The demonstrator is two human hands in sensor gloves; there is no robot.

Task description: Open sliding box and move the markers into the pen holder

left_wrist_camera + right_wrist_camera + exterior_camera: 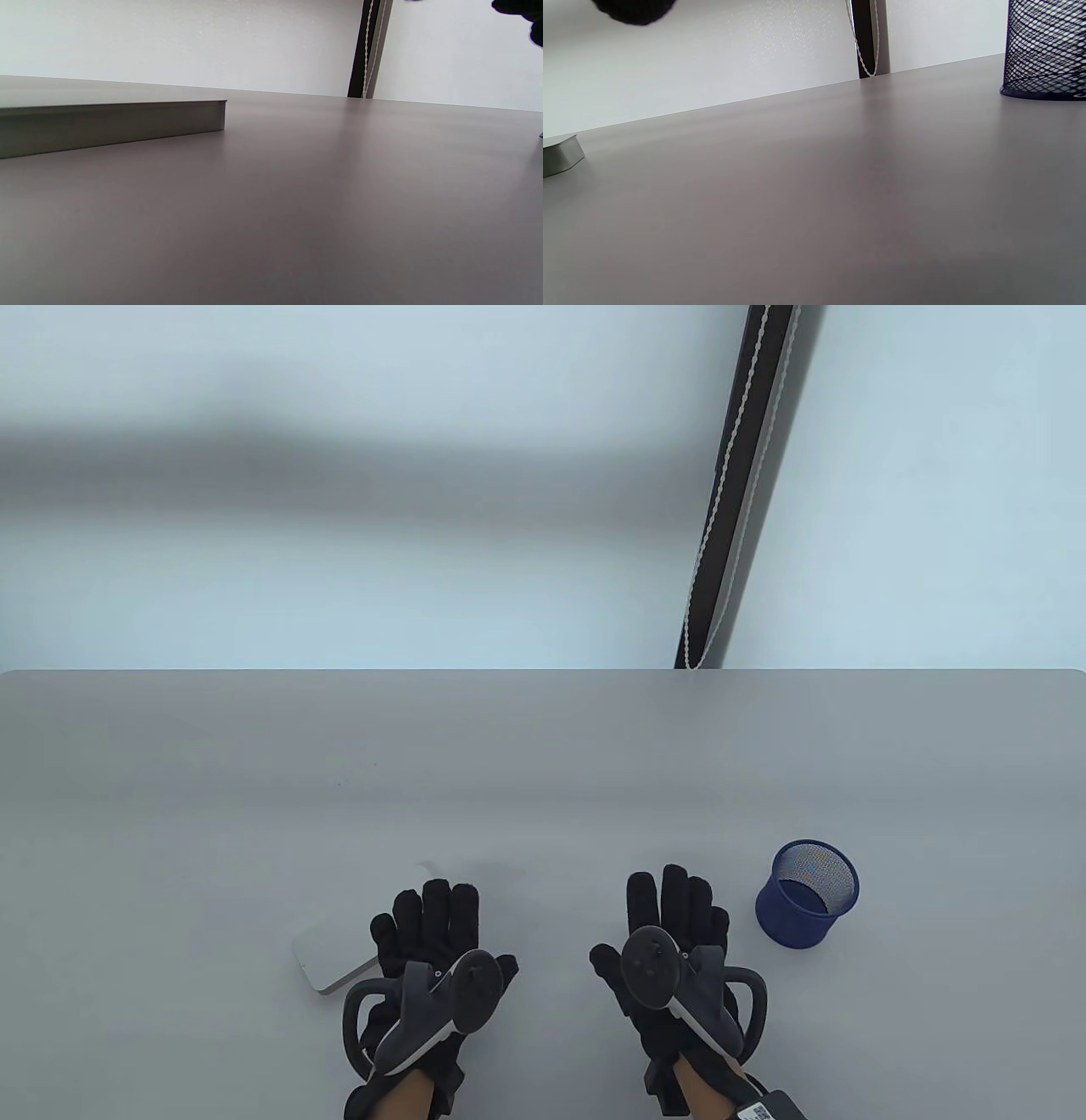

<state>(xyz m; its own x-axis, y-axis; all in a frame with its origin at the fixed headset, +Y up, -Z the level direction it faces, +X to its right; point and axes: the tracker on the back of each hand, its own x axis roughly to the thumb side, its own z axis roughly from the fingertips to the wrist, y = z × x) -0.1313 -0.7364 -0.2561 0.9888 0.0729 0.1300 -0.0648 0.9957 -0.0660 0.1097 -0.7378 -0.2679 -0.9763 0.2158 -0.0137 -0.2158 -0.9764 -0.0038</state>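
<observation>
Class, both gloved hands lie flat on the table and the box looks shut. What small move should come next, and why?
Probably the left hand should take hold of the flat grey box beside it: the box looks closed, no markers show, and the blue mesh pen holder looks empty.

The place looked like a plain office or test room. A smooth grey worktop [543, 780] stood against a bare pale wall [339, 517], where a dark vertical strip [742, 483] carried a looped bead cord [721, 500] like that of a window blind. A blue mesh pen holder [807, 892], ordinary desk stationery, stood on the worktop.
</observation>
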